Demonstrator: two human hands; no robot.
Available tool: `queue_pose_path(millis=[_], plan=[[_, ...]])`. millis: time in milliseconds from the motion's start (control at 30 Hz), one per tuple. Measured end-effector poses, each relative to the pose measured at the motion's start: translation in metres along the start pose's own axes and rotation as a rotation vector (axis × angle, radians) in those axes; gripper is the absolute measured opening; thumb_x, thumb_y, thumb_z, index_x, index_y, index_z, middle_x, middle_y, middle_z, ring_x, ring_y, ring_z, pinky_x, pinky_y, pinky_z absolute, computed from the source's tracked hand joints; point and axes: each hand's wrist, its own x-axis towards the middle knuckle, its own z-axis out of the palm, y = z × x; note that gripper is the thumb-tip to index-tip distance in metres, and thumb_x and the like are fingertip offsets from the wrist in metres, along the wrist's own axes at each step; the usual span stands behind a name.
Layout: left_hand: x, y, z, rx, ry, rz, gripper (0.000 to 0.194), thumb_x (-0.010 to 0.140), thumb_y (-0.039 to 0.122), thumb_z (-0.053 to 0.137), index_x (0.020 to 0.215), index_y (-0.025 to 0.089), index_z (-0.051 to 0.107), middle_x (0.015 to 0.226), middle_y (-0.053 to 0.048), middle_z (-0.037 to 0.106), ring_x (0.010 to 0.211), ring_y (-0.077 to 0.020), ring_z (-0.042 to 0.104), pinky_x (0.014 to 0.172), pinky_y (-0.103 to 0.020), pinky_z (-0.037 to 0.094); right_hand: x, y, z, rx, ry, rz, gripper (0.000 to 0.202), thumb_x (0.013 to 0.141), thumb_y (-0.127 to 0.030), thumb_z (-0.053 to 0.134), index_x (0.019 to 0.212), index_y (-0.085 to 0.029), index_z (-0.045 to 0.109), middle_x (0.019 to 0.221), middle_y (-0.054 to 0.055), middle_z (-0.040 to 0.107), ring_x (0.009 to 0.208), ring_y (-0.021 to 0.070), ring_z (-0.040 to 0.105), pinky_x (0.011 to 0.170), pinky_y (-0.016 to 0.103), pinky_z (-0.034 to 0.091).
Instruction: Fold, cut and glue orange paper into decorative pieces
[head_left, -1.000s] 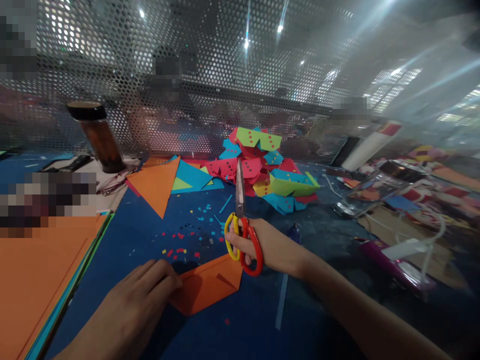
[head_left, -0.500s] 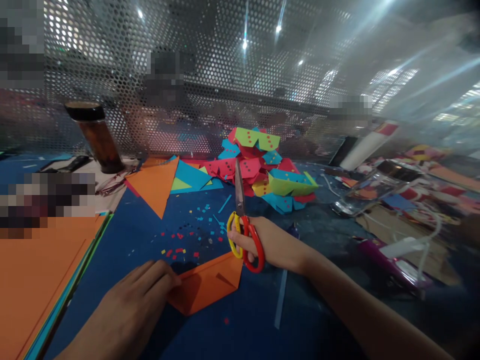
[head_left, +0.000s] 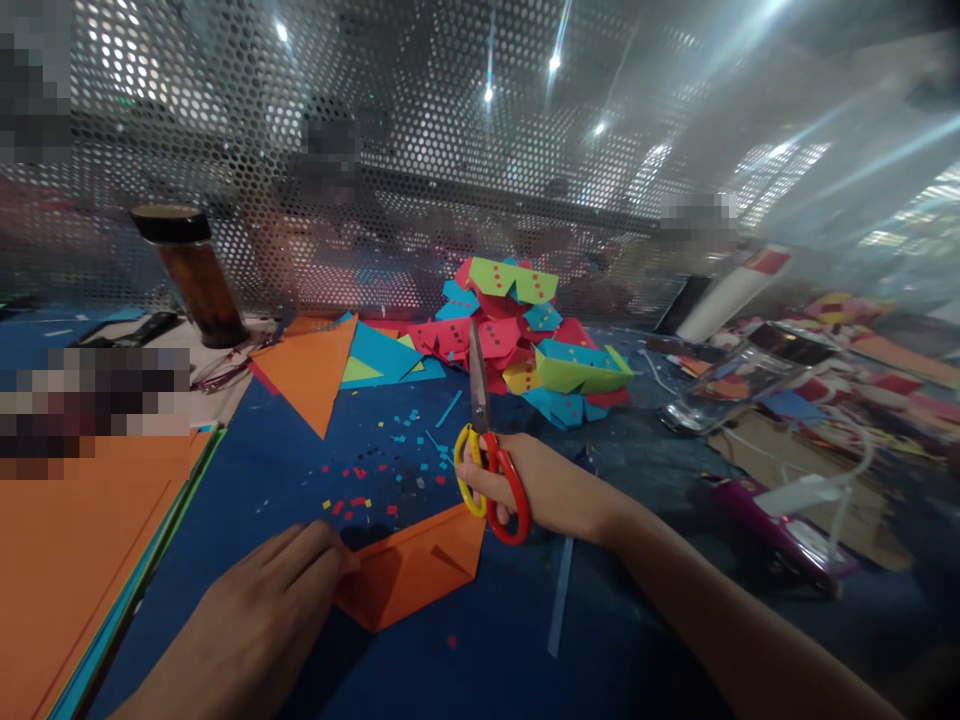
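My left hand [head_left: 262, 600] pinches the left end of a folded orange paper [head_left: 420, 570] on the blue table. In my right hand [head_left: 517, 480] are scissors [head_left: 481, 385] with one yellow and one red handle, their blades pointing away from me and together. The handles are just above the paper's right end. Small red, blue and yellow paper bits [head_left: 360, 502] lie scattered beyond the paper. Farther back is a pile of folded colored paper pieces with small holes [head_left: 506, 335].
Orange and blue folded triangles [head_left: 311, 370] lie left of the pile. An orange paper stack [head_left: 82, 550] is at left, below a dark-lidded jar [head_left: 199, 280]. At right are a clear jar [head_left: 739, 380] and a purple object [head_left: 780, 530]. A perforated metal panel [head_left: 450, 150] stands behind.
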Motion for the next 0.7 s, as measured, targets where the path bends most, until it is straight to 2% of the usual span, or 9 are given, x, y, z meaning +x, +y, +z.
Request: queue_pose_path(millis=[300, 500, 700], plan=[[-0.003, 0.001, 0.001, 0.005, 0.025, -0.005, 0.031, 0.101, 0.02, 0.034, 0.093, 0.022, 0.063, 0.086, -0.003, 0.066, 0.071, -0.0163, 0.064, 0.062, -0.025, 0.053, 0.001, 0.005, -0.005, 0.002, -0.021, -0.053, 0.031, 0.096, -0.037, 0.05, 0.074, -0.018, 0.058, 0.067, 0.001, 0.066, 0.057, 0.0117, 0.061, 0.056, 0.022, 0.045], [-0.005, -0.003, 0.004, 0.031, 0.064, 0.038, 0.032, 0.103, 0.026, 0.033, 0.095, 0.023, 0.064, 0.088, -0.003, 0.068, 0.072, -0.0156, 0.065, 0.064, -0.023, 0.053, 0.0, 0.007, -0.005, -0.017, -0.023, -0.048, 0.032, 0.096, -0.039, 0.05, 0.074, -0.017, 0.059, 0.066, 0.001, 0.066, 0.057, 0.0121, 0.061, 0.058, 0.022, 0.045], [-0.004, -0.003, 0.003, 0.024, 0.049, 0.022, 0.033, 0.103, 0.026, 0.033, 0.093, 0.024, 0.065, 0.086, -0.003, 0.068, 0.071, -0.0161, 0.066, 0.062, -0.024, 0.054, -0.003, 0.012, -0.008, -0.043, -0.024, -0.05, 0.028, 0.095, -0.039, 0.051, 0.079, -0.018, 0.06, 0.069, 0.002, 0.066, 0.058, 0.0132, 0.061, 0.058, 0.023, 0.044]])
